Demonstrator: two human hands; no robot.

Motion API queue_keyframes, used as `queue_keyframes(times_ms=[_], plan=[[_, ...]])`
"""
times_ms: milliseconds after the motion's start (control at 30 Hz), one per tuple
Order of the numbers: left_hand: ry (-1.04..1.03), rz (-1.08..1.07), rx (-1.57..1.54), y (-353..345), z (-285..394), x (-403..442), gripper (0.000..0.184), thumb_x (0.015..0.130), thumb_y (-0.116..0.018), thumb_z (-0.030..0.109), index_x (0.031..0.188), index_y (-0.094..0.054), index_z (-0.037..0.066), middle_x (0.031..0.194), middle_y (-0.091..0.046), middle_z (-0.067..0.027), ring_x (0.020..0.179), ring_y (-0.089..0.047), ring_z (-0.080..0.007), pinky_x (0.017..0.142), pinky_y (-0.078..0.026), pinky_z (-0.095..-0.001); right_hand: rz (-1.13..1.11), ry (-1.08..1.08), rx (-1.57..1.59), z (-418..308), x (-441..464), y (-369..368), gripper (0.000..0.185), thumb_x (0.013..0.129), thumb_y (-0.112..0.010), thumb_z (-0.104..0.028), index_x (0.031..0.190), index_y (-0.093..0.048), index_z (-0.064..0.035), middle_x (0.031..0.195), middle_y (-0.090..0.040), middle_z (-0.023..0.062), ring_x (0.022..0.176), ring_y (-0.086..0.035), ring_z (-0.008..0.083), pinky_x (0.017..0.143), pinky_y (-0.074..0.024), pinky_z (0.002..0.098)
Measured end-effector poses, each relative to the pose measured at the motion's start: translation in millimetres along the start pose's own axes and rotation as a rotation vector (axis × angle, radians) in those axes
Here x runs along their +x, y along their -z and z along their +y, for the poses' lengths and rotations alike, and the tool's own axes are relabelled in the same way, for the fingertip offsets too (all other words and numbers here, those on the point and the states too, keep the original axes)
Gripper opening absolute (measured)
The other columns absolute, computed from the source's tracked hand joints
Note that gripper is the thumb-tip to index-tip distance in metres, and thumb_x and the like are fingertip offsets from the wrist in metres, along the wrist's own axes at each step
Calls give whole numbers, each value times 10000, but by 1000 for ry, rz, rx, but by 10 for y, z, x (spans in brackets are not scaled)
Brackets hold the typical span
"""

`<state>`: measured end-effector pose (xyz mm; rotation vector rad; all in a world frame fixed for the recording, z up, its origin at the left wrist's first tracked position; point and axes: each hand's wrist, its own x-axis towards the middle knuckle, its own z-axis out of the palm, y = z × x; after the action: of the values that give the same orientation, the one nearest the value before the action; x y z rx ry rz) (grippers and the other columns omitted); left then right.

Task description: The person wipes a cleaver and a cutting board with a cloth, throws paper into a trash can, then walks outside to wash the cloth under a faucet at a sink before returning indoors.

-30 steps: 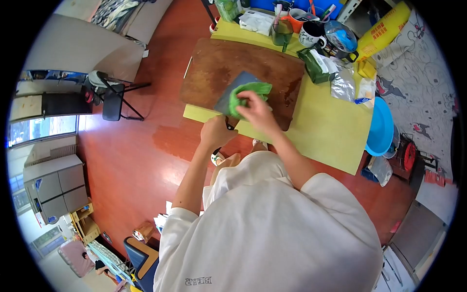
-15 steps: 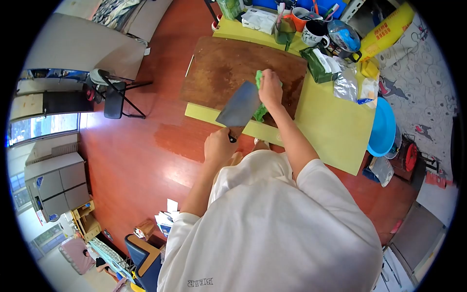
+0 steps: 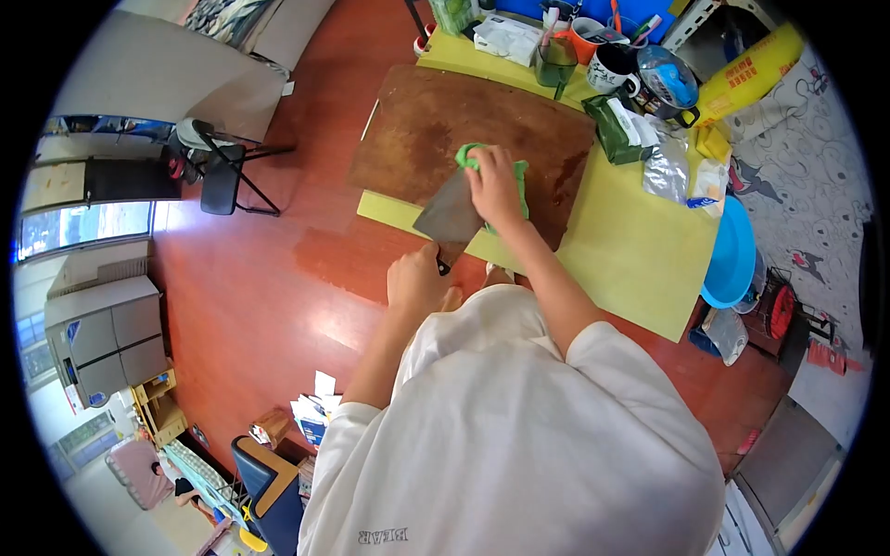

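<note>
The dark handle (image 3: pixel 444 268) of a broad, grey metal cleaver (image 3: pixel 450 215) is gripped in the left hand (image 3: pixel 414 281), just off the near edge of the rectangular brown wooden board (image 3: pixel 426 107), and its blade is held slanting across that edge, though whether the board is touched cannot be told. A crumpled bright-green cloth (image 3: pixel 469 156) is clutched by the right hand (image 3: pixel 496 188) at the blade's far end, above the board, the two hands being set apart. The board is borne by a yellow-topped table (image 3: pixel 640 255), with a dark green packet (image 3: pixel 616 137) placed just to its right
</note>
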<state>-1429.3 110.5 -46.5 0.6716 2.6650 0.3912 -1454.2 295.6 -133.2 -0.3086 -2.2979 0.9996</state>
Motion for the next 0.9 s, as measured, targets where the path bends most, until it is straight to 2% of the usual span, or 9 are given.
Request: queue_keyframes(times_ms=[133,233,300,400,467,533,600,733,900], plan=[[120,-43,-47,171,34,-240,162,681,-649,164,756,-603,28,707,-621,-196,654,-607,-376,590,-481,-444,46,-229,-79,440,64,10,212,822,-609,-44,1015,-520,-46,1011,-522,164,965,-504,363,831,-420,447],[155,68,-225,141,-246,-377,213,691,-695,161,811,-619,2,650,-614,-161,564,-610,-301,546,-471,-390,127,-342,97,315,109,222,239,833,-614,-68,1051,-519,-44,1031,-510,188,975,-519,364,841,-420,424],[233,158,-590,123,-511,-450,228,706,-732,138,829,-626,-21,604,-578,-72,515,-567,-157,499,-440,-306,72,-245,123,111,40,256,267,834,-617,-71,1082,-521,-51,1062,-502,186,1001,-510,365,856,-418,415],[424,156,-806,401,-666,-505,189,735,-727,104,809,-612,-28,606,-535,-11,531,-514,-65,482,-409,-238,-104,-72,115,44,-115,262,352,824,-631,-74,1161,-526,-72,1159,-472,162,1078,-477,356,902,-407,394],[462,170,-866,473,-889,-511,161,752,-719,90,803,-602,-8,599,-525,-2,511,-511,-63,476,-401,-220,-340,162,-371,151,-239,234,379,806,-646,-69,1169,-535,-78,1190,-455,140,1099,-459,344,910,-401,391],[509,224,-909,539,-1123,-460,153,761,-714,74,795,-586,-2,590,-512,2,497,-506,-70,468,-393,-215,-345,185,-390,252,-222,133,367,777,-658,-49,1126,-549,-72,1172,-463,132,1095,-461,337,913,-399,388],[488,225,-921,621,-1330,-374,156,766,-717,78,778,-576,11,582,-503,4,484,-499,-76,460,-382,-221,-365,0,-326,331,-170,-6,340,759,-653,-17,1080,-547,-56,1155,-462,138,1078,-468,347,903,-407,409],[452,192,-990,834,-1738,-105,172,759,-717,94,734,-559,31,566,-535,-5,490,-494,-62,457,-372,-222,59,-184,-210,-37,6,-329,351,729,-637,22,1056,-522,-35,1152,-464,149,1072,-480,368,890,-431,426],[403,85,-997,1013,-2254,277,169,764,-715,106,749,-563,32,564,-507,13,492,-468,-57,466,-360,-226,9,-159,-310,-936,360,-1312,420,749,-658,-68,1153,-556,-127,1186,-510,113,998,-554,334,812,-477,421]])
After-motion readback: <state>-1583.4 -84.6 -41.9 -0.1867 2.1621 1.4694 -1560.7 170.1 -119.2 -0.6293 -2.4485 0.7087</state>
